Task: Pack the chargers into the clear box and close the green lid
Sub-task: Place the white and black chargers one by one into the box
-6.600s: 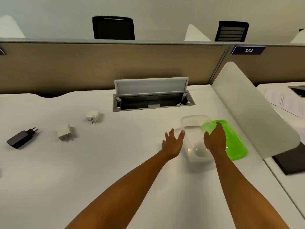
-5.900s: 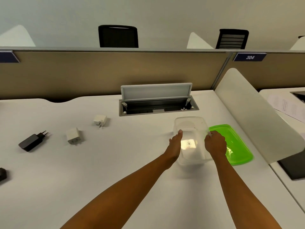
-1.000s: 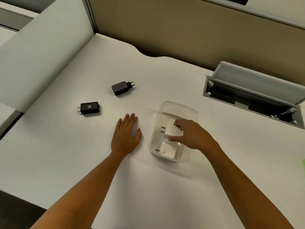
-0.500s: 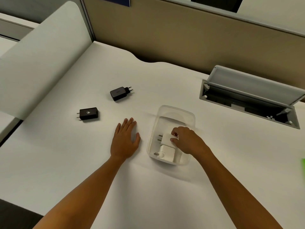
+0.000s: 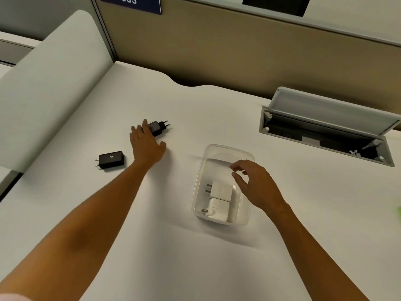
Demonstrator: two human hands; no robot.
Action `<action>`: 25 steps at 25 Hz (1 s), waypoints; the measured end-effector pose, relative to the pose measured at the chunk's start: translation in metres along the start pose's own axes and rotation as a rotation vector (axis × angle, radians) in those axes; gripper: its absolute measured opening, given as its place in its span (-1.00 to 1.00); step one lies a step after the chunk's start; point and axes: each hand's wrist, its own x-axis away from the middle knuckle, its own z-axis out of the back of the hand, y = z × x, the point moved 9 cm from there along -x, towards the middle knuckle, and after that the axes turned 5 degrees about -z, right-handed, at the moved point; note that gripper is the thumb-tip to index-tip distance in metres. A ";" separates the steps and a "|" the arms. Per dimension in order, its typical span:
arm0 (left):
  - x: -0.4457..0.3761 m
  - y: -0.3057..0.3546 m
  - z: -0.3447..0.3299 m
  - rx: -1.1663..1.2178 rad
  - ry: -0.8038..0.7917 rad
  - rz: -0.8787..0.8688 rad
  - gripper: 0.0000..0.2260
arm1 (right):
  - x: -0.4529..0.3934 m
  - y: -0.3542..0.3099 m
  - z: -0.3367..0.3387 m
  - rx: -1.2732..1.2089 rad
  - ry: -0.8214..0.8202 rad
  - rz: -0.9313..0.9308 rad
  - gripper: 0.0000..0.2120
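The clear box (image 5: 202, 170) stands on the white desk, centre right. Two white chargers lie in it: one (image 5: 220, 189) with two flat prongs pointing left, another (image 5: 218, 211) nearer me. My right hand (image 5: 253, 183) hovers over the box's right side, fingers loosely apart, holding nothing. My left hand (image 5: 146, 143) is stretched out, fingertips on a black charger (image 5: 158, 127) with round pins. A second black charger (image 5: 111, 159) lies left of my left wrist. A sliver of the green lid (image 5: 398, 210) shows at the right edge.
An open cable hatch (image 5: 325, 129) with a raised grey flap is sunk into the desk at the back right. A brown partition (image 5: 238, 51) runs along the back. A white curved divider (image 5: 50, 79) bounds the desk on the left.
My right hand has let go of the white charger in the box and lifted away. My left hand has left the desk beside the box and reached out onto the farther black charger.
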 end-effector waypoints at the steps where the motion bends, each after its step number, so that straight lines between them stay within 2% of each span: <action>1: -0.004 -0.002 -0.001 -0.009 -0.011 0.017 -0.21 | 0.001 0.000 0.000 0.000 0.004 0.009 -0.81; 6: 0.005 0.003 0.012 -0.105 0.143 -0.024 -0.52 | 0.000 0.001 -0.003 -0.010 0.023 0.027 -0.83; 10: -0.007 0.008 0.003 -0.322 -0.037 -0.266 -0.36 | -0.002 0.000 -0.002 -0.024 0.039 0.026 -0.83; 12: -0.014 0.010 -0.005 -0.344 -0.126 -0.319 -0.41 | -0.002 0.000 0.002 -0.028 0.062 0.031 -0.84; 14: -0.020 0.012 -0.009 -0.276 -0.173 -0.307 -0.47 | -0.002 0.001 0.005 -0.019 0.081 0.043 -0.84; 19: -0.018 0.016 -0.009 -0.125 -0.122 -0.219 -0.64 | 0.007 0.010 0.018 -0.020 0.154 0.044 -0.79; 23: 0.005 0.032 -0.014 0.161 -0.197 -0.172 -0.54 | 0.020 0.024 0.027 -0.158 0.277 -0.047 -0.64; 25: 0.025 0.063 -0.002 0.280 -0.145 -0.252 -0.49 | 0.027 0.036 0.026 -0.252 0.328 -0.126 -0.56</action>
